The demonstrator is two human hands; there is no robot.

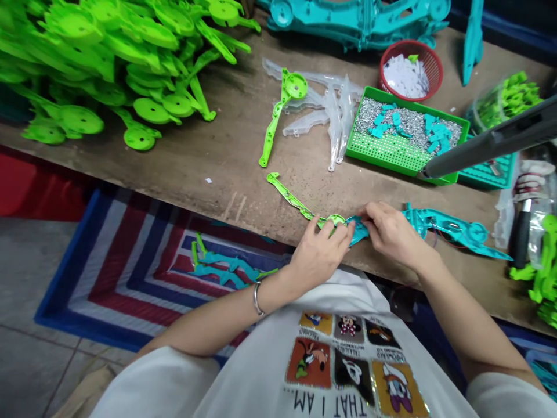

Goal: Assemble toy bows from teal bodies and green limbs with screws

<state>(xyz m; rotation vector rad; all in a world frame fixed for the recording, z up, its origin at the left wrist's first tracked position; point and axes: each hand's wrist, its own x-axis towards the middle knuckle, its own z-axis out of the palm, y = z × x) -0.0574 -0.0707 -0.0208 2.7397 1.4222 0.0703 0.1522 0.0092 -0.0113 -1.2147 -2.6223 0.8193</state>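
Note:
A long teal plastic shell (450, 229) lies along the front of the bench, with thin wires showing in it. A slim bright-green plastic arm (289, 197) with a round end joins its left side. My left hand (319, 247) presses its fingers on that round end, where green meets teal. Just to the right, my right hand (394, 232) has thumb and fingers pinched at the teal part; whether a small piece is between the fingertips is hidden. Another green arm (276, 119) lies flat farther back, beside several translucent plastic pieces (334, 125).
A green basket (383, 154) holds screws and small teal pieces. Behind it stands a red basket (433, 69) of white bits. A grey tool (487, 142) slants in from the right. Green parts (152, 110) pile up left; a striped, blue-edged bin (69, 273) sits below the bench.

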